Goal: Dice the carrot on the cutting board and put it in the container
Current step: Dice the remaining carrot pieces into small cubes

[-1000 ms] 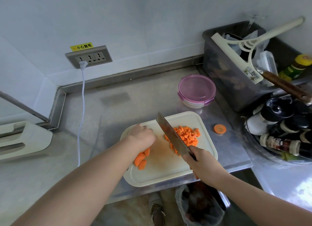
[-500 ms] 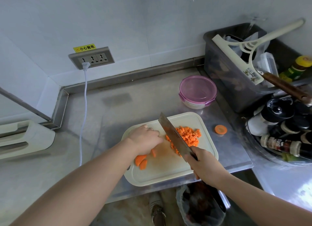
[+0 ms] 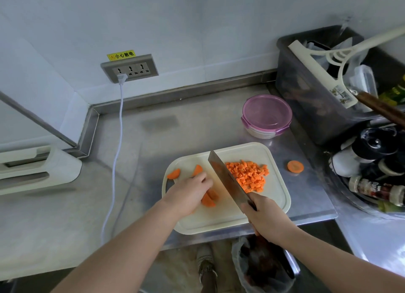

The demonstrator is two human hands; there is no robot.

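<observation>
On the cutting board (image 3: pixel 221 223), a small batch of carrot pieces (image 3: pixel 209 200) has been drawn rightward by the left hand (image 3: pixel 188 194). It is now held just beside the flat of the cleaver (image 3: pixel 228 181); a second ago the pieces lay nearer the board's left edge. The hand's fingers are curled over the pieces, pinning them down. Two half-rounds (image 3: pixel 173 173), not seen before, have been uncovered near the far left corner, apart from the hand. The cleaver has been kept at much the same slant, its handle gripped in the right hand (image 3: pixel 265 218). The diced pile (image 3: pixel 247 175) on its right side is unchanged.

It is judged that another batch is being lined up for cutting, so the dicing is well along but not finished. The held pieces and the two half-rounds have yet to be diced, as has a stray carrot round (image 3: pixel 295 166) lying off the board on the surface (image 3: pixel 153 152). Nothing appears to have been transferred; the container (image 3: pixel 260 133) stands beyond the board with its pink lid (image 3: pixel 266 109) on.

The pieces under the left hand cannot be counted, and its fingertips are hidden. Whether the blade's edge is touching the board cannot be told. The handle is covered by the right hand. The container's inside cannot be made out through the lid.
</observation>
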